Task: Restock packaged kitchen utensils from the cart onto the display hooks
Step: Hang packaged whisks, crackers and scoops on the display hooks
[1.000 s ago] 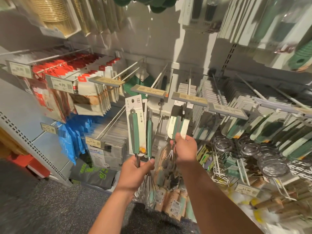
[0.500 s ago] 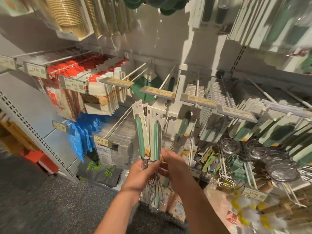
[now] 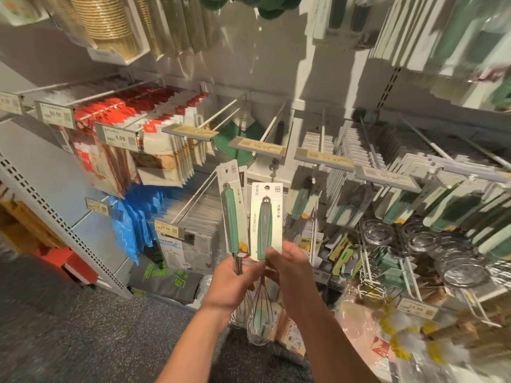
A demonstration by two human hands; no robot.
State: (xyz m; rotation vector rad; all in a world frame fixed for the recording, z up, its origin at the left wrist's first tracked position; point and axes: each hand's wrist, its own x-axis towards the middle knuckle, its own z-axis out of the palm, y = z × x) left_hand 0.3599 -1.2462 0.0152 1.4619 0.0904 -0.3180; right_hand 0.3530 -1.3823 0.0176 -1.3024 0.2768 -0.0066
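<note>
Two packaged whisks with green handles on white cards stand upright in front of me. My left hand grips the left whisk at its metal neck. My right hand pinches the bottom of the right whisk, whose wire head hangs below between my wrists. One more whisk hangs on a display hook just up and right of my hands. A bare hook runs out from the back panel above the held whisks.
Red and white packets fill hooks at the left, with blue packs below. Green-handled utensils and round metal strainers crowd the right. Price tags tip each hook. Gold items hang overhead.
My right hand left the whisk hanging on the hook and came down-left to the second whisk in my left hand, which it now pinches. The view shifted slightly.
</note>
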